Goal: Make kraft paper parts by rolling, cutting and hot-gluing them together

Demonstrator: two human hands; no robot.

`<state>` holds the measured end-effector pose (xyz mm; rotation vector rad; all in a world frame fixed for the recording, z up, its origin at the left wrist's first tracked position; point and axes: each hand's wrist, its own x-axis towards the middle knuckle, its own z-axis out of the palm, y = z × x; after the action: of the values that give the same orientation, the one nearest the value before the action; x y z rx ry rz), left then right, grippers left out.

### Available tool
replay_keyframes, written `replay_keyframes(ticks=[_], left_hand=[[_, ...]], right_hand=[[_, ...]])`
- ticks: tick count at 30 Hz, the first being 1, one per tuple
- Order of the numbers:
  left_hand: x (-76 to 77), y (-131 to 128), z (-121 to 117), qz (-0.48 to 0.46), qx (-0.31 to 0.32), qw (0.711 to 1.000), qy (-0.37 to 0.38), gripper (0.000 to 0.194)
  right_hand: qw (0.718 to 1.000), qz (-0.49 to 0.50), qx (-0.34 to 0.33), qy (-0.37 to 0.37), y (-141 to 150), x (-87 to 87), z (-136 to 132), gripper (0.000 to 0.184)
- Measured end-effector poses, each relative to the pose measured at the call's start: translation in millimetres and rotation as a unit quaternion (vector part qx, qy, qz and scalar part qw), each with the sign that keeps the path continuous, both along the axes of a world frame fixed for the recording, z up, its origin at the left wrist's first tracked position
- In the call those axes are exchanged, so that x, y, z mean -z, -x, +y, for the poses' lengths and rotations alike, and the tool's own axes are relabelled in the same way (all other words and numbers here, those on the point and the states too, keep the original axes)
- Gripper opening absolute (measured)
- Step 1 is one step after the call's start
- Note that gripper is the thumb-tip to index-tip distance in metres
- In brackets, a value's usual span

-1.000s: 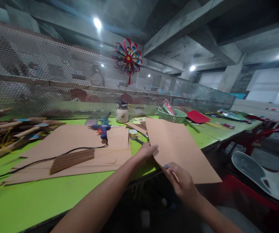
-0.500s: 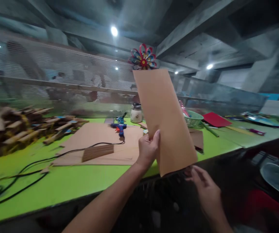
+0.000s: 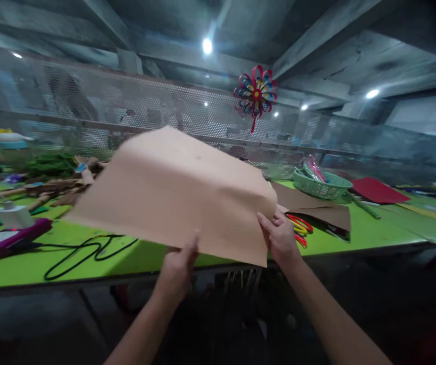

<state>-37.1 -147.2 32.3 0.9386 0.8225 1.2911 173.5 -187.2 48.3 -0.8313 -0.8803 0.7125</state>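
A large sheet of light brown kraft paper is held up over the front of the green table, bowed along its far part. My left hand pinches its near edge, thumb on top and fingers beneath. At the right end, my right hand grips the sheet's side edge between thumb and fingers. Just past my right hand lie red and yellow loops and a darker brown folded paper. The sheet hides the middle of the table behind it.
On the left of the green table are a purple power strip with a white plug, a black cord and brown paper rolls. A green basket and red sheet lie right. A flower pinwheel hangs on the mesh partition.
The narrow upright brown paper is now a wide, nearly flat sheet. My right hand has come up and taken its right edge; my left hand has moved left and down. The view has shifted.
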Motion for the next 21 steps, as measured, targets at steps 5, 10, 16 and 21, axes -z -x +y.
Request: replay_keyframes(ticks=[5,10,16,21], left_hand=[[-9.3,55,36,-0.152,-0.038,0.987,0.040,0.018],[-56.4,64,60,-0.203,0.013,0.976,-0.075,0.030],[-94.8,65,56,-0.229,-0.011,0.950,-0.210,0.031],[-79.3,76,57,-0.281,-0.106,0.940,-0.161,0.026]], right_hand=[[0.985,-0.159,-0.060,0.019,16,-0.6,10,0.029],[0.969,-0.228,-0.079,-0.052,17,-44.5,33,0.031],[0.948,-0.296,-0.003,-0.114,18,-106.0,48,0.048],[0.931,-0.352,-0.034,-0.091,15,-111.9,59,0.055]])
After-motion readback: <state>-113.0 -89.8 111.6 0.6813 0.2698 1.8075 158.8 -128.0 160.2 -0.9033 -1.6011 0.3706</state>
